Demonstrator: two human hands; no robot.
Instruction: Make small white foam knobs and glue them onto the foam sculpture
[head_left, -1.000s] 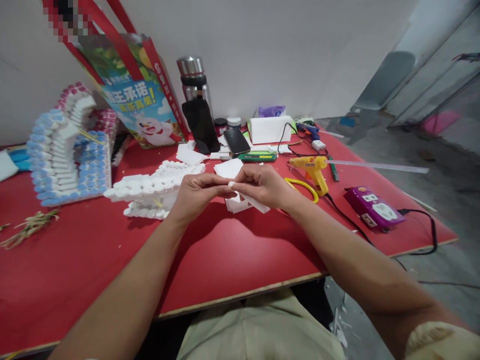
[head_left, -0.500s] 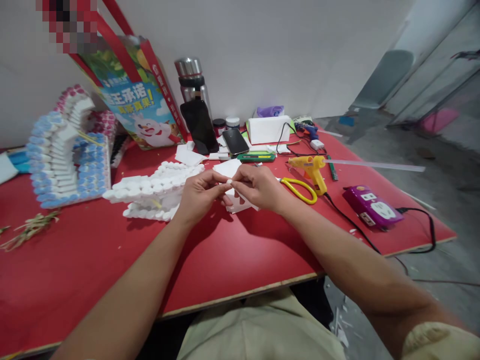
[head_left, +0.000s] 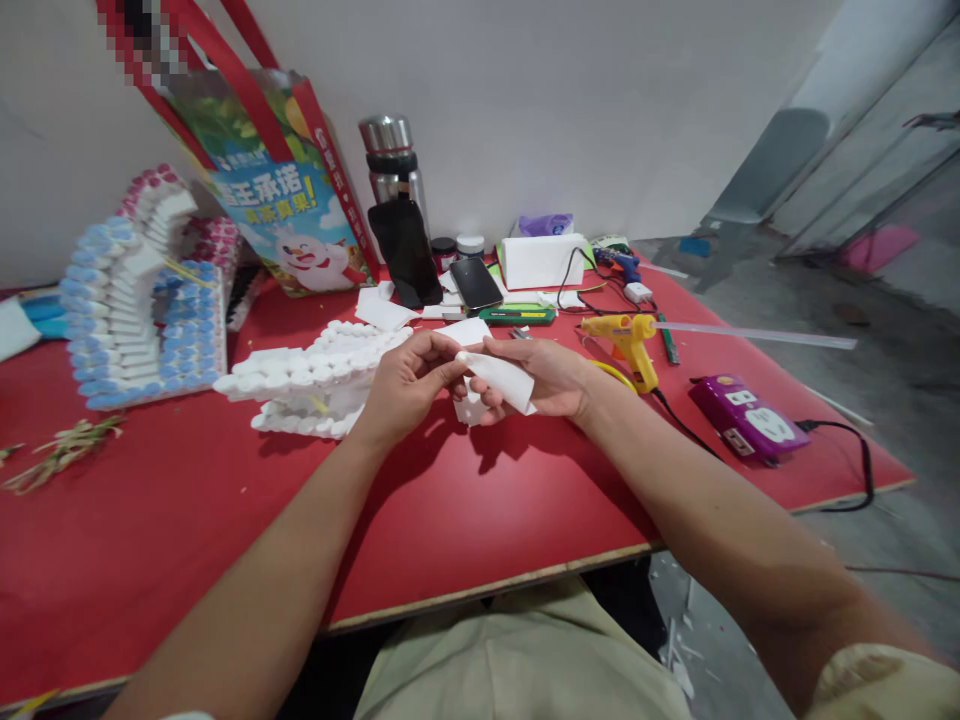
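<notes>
Mid-frame, the right hand has turned palm-up, fingers open under a white strip; the left hand pinches the strip's end with closed fingers.

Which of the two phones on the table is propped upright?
The black phone leaning against the metal flask. The other phone, just to its right, lies flat on the table.

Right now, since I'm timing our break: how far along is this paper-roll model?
Looks done: the blue-tipped roll model stands whole; the white roll model looks part-built. In hand: left hand and right hand pinch a white paper strip, one end curled. Left: cut white sheets lie unrolled near the glue gun.
</notes>
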